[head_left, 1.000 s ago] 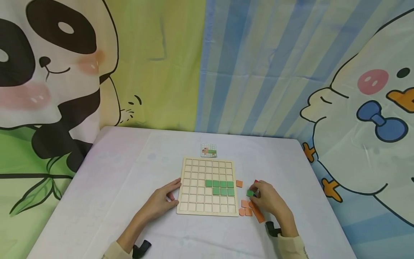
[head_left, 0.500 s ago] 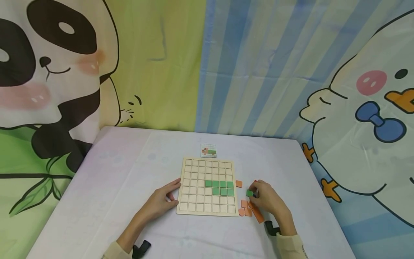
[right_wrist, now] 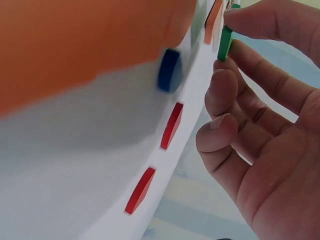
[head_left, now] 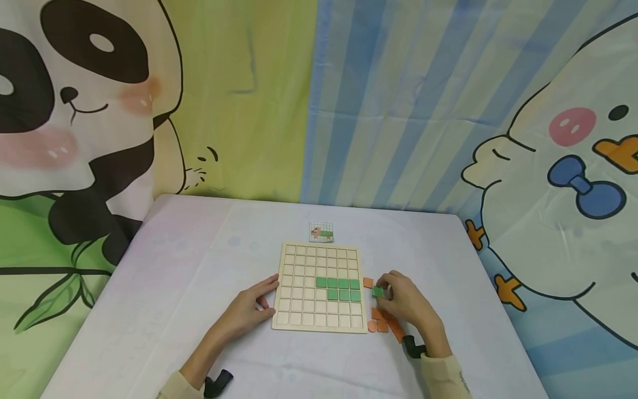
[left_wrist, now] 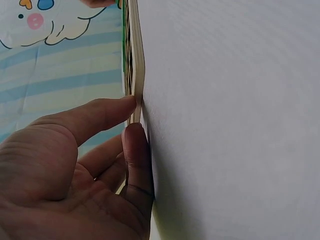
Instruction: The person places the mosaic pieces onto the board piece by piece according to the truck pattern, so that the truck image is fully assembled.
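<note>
A square wooden grid board (head_left: 299, 305) lies on the table, with a row and a shorter row of green square tiles (head_left: 344, 283) set in its right half. My left hand (head_left: 245, 311) rests at the board's left edge, thumb and fingertips touching its side, as the left wrist view also shows. Just right of the board, my right hand (head_left: 406, 299) pinches a green square tile (right_wrist: 226, 44) between thumb and fingers. Beneath and beside that hand lie orange tiles (head_left: 382, 327) and a long orange strip (head_left: 397, 329).
A small pattern card (head_left: 321, 231) lies behind the board. One orange square (head_left: 368, 282) sits by its right edge. In the right wrist view, a blue piece (right_wrist: 170, 70) and two red pieces (right_wrist: 140, 191) lie near the right hand. Printed curtains hang behind the table.
My right hand has lifted the green tile from among the loose pieces and moved it left, towards the board. My left hand stays at the board's edge.
</note>
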`<state>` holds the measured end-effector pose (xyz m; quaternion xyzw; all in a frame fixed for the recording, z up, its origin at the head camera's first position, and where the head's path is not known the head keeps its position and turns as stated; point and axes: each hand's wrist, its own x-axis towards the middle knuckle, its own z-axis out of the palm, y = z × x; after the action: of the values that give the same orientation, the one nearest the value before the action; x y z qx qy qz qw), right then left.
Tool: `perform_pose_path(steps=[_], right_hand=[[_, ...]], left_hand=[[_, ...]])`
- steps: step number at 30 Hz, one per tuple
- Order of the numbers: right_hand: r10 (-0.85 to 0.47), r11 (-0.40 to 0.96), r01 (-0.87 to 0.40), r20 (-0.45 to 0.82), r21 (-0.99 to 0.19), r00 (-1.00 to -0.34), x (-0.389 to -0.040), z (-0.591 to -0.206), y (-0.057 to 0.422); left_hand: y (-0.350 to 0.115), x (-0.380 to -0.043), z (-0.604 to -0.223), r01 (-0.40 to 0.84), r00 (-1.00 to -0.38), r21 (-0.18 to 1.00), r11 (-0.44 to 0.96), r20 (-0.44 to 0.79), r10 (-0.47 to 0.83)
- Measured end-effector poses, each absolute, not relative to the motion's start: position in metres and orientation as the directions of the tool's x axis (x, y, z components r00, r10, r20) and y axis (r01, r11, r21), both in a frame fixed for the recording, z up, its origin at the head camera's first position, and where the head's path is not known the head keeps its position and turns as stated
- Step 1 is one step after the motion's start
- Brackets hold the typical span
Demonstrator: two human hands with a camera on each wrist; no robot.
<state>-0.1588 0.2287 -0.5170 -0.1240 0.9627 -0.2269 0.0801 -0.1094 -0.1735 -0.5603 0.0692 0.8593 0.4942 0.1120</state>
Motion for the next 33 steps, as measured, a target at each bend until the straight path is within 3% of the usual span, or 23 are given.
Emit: perform_pose_path(steps=[33], right_hand=[[-0.488,0.758,-0.429,0.01,-0.491,-0.873,-0.161,-0.521,0.159]], left_hand=[[-0.174,-0.11,-0.56,-0.004,-0.965,0.868,0.497,-0.134,0.225]])
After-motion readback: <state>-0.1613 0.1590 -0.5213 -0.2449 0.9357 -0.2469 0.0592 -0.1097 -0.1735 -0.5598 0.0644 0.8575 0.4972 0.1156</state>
